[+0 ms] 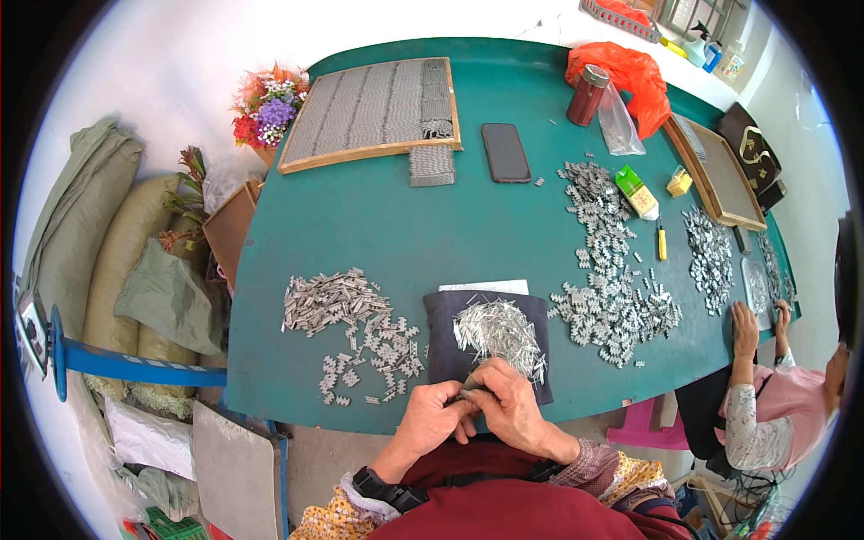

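Note:
My left hand point(430, 418) and my right hand point(511, 403) meet at the table's front edge, fingertips pinched together. A small greyish thing shows between them, too covered by the fingers to name. Just beyond them lies a dark cloth point(441, 328) bearing a heap of thin, shiny metal pins point(499, 333). To the left are a pile of slim grey metal pieces point(328, 301) and, nearer me, scattered toothed metal links point(382, 358). A larger heap of similar toothed links point(616, 315) spreads to the right of the cloth.
On the green table point(360, 225) are a wooden-framed tray point(373, 103) of linked metal rows, a phone point(506, 153), a yellow-handled screwdriver point(661, 243), a dark red flask point(588, 95) and an orange bag point(630, 76). A co-worker point(783, 405) sits at the right edge, hands on the table.

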`<state>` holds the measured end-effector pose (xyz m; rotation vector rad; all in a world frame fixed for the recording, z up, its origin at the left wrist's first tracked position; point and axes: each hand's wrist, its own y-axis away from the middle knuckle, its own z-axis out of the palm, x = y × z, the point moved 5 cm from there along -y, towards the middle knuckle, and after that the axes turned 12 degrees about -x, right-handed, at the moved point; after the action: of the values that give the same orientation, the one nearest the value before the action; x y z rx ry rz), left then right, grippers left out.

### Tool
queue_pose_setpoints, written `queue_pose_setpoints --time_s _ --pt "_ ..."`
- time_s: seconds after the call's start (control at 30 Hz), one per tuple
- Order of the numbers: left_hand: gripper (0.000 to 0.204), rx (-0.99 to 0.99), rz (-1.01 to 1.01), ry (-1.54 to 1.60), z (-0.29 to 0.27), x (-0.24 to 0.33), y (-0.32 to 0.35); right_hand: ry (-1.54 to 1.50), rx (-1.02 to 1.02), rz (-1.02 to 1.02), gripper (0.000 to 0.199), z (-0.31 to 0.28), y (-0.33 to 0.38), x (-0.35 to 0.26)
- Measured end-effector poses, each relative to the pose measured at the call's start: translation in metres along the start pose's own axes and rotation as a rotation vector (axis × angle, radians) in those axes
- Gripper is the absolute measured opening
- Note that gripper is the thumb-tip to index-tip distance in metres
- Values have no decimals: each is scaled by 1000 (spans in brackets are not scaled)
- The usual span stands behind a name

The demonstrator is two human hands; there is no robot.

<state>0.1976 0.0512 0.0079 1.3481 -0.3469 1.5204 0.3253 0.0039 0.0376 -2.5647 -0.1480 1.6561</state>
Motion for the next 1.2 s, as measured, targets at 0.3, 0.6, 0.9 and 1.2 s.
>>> queue_pose_setpoints --time_s 0.3,0.6,0.9,1.2 --pt "12 -22 -34 16 -10 -2 5 442 -126 -291 42 3 18 -22" --pt "11 -12 -31 30 -17 -1 10 739 -130 -192 19 -21 -42 3" --pt "13 -30 -21 27 -20 0 11 898 -196 -169 20 -16 -51 6" --pt "13 -17 -18 19 -20 -2 11 888 -405 -329 20 -13 -49 -9"
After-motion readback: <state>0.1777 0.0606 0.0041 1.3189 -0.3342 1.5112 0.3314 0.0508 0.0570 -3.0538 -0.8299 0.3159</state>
